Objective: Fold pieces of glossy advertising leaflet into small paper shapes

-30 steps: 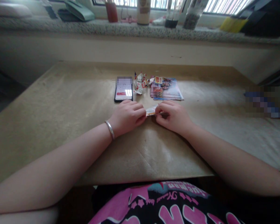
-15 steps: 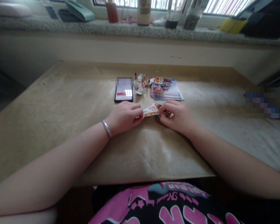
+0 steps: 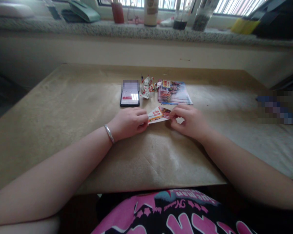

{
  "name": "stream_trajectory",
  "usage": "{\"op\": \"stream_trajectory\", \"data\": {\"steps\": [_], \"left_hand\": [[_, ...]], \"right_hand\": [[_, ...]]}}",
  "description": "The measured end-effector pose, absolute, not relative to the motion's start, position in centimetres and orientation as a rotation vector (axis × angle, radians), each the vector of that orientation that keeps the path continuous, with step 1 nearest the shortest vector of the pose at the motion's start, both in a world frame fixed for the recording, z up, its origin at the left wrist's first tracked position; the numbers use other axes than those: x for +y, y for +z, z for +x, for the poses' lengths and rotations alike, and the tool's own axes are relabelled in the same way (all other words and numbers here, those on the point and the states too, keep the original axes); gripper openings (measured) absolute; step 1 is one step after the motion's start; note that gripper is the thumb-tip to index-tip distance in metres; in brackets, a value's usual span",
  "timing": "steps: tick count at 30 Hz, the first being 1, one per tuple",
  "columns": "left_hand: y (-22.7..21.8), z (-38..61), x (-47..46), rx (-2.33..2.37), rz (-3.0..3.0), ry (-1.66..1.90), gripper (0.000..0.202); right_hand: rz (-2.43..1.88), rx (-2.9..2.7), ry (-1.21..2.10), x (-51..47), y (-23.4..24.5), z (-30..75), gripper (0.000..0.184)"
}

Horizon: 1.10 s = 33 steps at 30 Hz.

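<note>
A small folded piece of printed paper (image 3: 158, 114), white with orange and red print, spans the gap between my hands just above the table. My left hand (image 3: 132, 122), below a silver bangle (image 3: 109, 133), pinches its left end. At its right end, the thumb and fingertips of my right hand (image 3: 189, 122) are closed on the paper. Beyond my hands lie a crumpled folded-paper piece (image 3: 147, 87) and a stack of printed leaflets (image 3: 176, 94). A phone (image 3: 129, 99) with a lit screen rests behind my left hand.
The table (image 3: 70, 130) has a beige cover and meets a wall at the back. Above it, a stone windowsill (image 3: 107, 31) carries a red jar (image 3: 117, 13), a bottle (image 3: 150, 13), other containers and a green case (image 3: 84, 12). A blurred blue item (image 3: 271, 105) lies at the right.
My hands have drawn slightly apart, left hand leftward and right hand rightward. More of the paper's printed face shows between them. The phone, crumpled paper and leaflets have stayed put.
</note>
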<state>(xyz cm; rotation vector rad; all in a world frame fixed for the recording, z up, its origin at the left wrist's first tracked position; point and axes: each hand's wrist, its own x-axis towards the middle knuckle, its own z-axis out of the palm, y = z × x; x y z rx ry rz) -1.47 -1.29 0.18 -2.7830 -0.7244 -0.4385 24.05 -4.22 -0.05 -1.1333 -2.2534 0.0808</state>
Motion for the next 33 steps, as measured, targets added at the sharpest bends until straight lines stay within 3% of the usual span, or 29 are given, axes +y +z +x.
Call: {"op": "stream_trajectory", "data": {"steps": [9, 27, 33], "left_hand": [[0.2, -1.9, -1.2, -0.658, -2.806, -0.437, 0.019], [0.2, -1.0, -1.6, -0.422, -3.048, -0.574, 0.019], [-0.1, -1.4, -1.2, -0.704, -3.097, -0.639, 0.019]], "right_hand": [[-1.235, -2.227, 0.164, -3.8, -0.4, 24.6, 0.007], [-1.236, -2.374, 0.239, -3.5, -1.0, 23.6, 0.033], [-1.222, -2.359, 0.297, -3.4, -1.1, 23.5, 0.031]]}}
